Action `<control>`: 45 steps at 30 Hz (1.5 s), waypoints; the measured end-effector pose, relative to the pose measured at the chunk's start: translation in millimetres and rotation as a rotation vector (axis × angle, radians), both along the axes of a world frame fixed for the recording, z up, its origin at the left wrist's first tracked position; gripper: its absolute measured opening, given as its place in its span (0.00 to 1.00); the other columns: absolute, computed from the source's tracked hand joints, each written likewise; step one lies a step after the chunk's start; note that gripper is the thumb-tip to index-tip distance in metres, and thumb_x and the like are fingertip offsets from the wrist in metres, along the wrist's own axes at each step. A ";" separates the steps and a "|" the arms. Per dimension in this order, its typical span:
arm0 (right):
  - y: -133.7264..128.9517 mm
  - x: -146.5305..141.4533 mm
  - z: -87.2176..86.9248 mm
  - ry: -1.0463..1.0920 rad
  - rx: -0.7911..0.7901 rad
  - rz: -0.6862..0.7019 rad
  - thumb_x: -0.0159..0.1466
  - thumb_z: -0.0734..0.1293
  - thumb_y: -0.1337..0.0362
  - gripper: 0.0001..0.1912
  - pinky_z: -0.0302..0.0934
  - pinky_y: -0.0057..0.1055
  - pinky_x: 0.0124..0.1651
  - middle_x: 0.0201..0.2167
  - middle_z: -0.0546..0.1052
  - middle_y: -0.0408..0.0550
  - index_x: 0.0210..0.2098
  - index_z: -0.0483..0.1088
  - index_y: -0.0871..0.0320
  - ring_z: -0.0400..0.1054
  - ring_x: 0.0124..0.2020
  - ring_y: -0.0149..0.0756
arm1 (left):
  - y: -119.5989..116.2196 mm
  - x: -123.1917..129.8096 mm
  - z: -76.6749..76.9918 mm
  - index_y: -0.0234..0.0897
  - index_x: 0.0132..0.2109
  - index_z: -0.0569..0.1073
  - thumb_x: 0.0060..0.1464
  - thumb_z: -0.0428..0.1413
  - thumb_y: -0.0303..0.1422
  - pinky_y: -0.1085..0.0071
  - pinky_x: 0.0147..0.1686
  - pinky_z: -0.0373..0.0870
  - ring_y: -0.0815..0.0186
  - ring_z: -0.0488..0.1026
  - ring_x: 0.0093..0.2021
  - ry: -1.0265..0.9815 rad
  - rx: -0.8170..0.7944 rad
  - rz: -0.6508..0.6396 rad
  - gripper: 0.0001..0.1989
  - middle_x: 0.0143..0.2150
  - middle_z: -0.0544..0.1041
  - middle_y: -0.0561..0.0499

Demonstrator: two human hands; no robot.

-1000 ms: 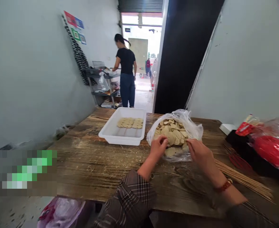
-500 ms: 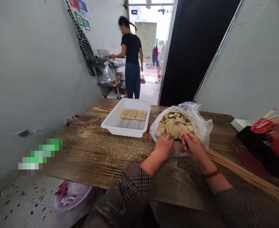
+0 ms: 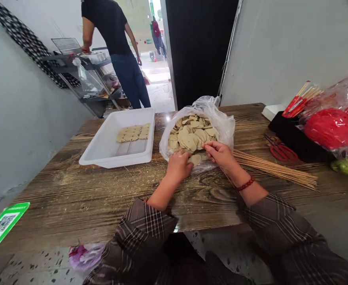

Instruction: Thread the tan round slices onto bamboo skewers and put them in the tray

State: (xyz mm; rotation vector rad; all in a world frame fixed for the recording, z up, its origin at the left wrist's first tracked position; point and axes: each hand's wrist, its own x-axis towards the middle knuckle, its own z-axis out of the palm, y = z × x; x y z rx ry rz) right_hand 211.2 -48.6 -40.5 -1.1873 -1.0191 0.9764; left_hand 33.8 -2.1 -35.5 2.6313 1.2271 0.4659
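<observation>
An open clear plastic bag (image 3: pixel 226 128) is full of thin, round beige slices (image 3: pixel 188 136). At its front edge my left hand (image 3: pixel 178 166) has its fingers bent against the slices, and a loose slice (image 3: pixel 195 159) lies by the fingertips; whatever is inside the grip is hidden. My right hand (image 3: pixel 221 155) is pinched closed at the bag's right front, a thin bamboo skewer showing below the palm. Left of the bag, a white plastic tray (image 3: pixel 117 159) contains slices threaded on skewers (image 3: pixel 132 133). Bamboo skewers (image 3: pixel 277 170) lie bundled to the right of my right hand.
Red-handled scissors (image 3: pixel 282 151) lie near a black box (image 3: pixel 313 140) with red-wrapped sticks and a red plastic packet (image 3: pixel 331 126). A green QR card (image 3: pixel 4 225) is at the table's left edge. Beyond the table, a person (image 3: pixel 114 43) stands at a shelf cart (image 3: pixel 70 65).
The view has tilted down and turned right, so the scissors now show. My left hand's fingers have spread slightly over the slices, and a loose slice appears between my hands.
</observation>
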 end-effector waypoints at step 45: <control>-3.4 -4.5 -6.8 -0.446 0.082 -0.079 0.60 0.67 0.55 0.17 0.57 0.29 0.30 0.28 0.80 0.47 0.39 0.79 0.61 0.68 0.27 0.34 | 0.6 -3.3 18.6 0.35 0.31 0.70 0.53 0.58 0.35 0.74 0.30 0.59 0.70 0.63 0.29 -0.818 -0.450 -0.044 0.08 0.27 0.68 0.54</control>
